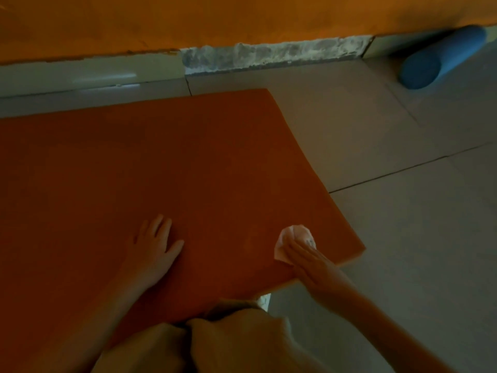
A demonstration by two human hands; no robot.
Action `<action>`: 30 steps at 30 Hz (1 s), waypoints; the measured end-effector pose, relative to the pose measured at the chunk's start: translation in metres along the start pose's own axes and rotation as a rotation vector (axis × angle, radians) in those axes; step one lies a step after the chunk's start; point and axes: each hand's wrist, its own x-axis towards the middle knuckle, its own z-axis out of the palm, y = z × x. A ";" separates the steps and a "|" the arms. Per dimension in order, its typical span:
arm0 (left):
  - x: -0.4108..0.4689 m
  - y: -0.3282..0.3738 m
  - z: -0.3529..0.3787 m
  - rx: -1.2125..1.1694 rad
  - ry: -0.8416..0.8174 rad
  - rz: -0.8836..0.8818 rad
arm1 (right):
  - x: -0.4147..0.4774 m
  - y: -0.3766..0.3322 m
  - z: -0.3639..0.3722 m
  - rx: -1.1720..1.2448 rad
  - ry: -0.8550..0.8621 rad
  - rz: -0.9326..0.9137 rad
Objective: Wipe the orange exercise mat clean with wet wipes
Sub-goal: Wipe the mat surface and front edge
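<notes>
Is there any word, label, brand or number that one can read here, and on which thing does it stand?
No text can be read.
wet wipe: small dark marks, too blurred to tell whether they are print.
orange mat, blue roll: no writing shows.

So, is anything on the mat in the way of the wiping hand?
Nothing visible. The right hand presses the wet wipe onto the orange mat near its corner; the left hand rests flat on the mat, apart.
</notes>
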 end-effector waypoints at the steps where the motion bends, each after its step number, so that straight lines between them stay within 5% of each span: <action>1: 0.000 0.007 0.003 -0.007 0.006 0.048 | 0.001 0.009 -0.005 -0.018 0.001 0.029; 6: 0.004 0.030 0.017 0.083 -0.073 0.171 | 0.029 0.008 0.000 -0.069 0.051 0.232; 11: 0.005 0.034 0.008 0.192 -0.063 0.172 | -0.002 -0.004 0.008 0.033 0.040 0.056; 19: 0.005 0.038 0.003 0.224 -0.065 0.160 | 0.033 0.053 -0.004 -0.024 0.108 0.362; 25: 0.007 0.045 0.002 0.225 0.015 0.162 | -0.015 0.037 0.010 0.087 0.140 0.274; 30: 0.013 0.045 0.005 0.223 0.006 0.153 | 0.030 0.057 0.000 0.033 0.116 0.331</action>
